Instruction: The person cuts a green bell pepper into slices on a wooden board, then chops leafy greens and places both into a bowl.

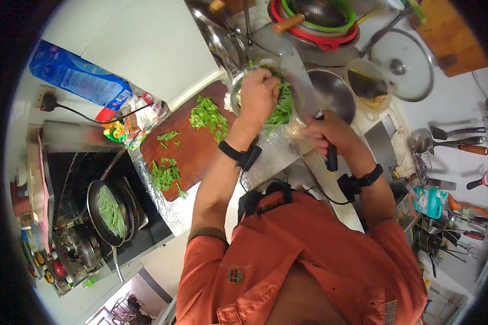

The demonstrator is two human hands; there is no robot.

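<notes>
My right hand (329, 132) grips the black handle of a large kitchen knife, whose broad blade (299, 77) points up and away over the counter. My left hand (261, 91) is over a container of leafy greens (282, 105), its fingers bent down at the leaves; whether it holds any is hidden. A metal bowl (236, 95) stands partly behind that hand. Below and left lies a brown wooden cutting board (191, 162) with a pile of chopped green stems (207, 118) and a smaller pile of cut leaves (165, 174).
A pan of green beans (110, 211) rests on the black cooktop (150, 227) at left. Beyond the knife are a steel bowl (331, 95), a plastic container (368, 89), a glass lid (402, 65) and nested strainers (321, 24). Utensils (459, 140) hang on the right wall.
</notes>
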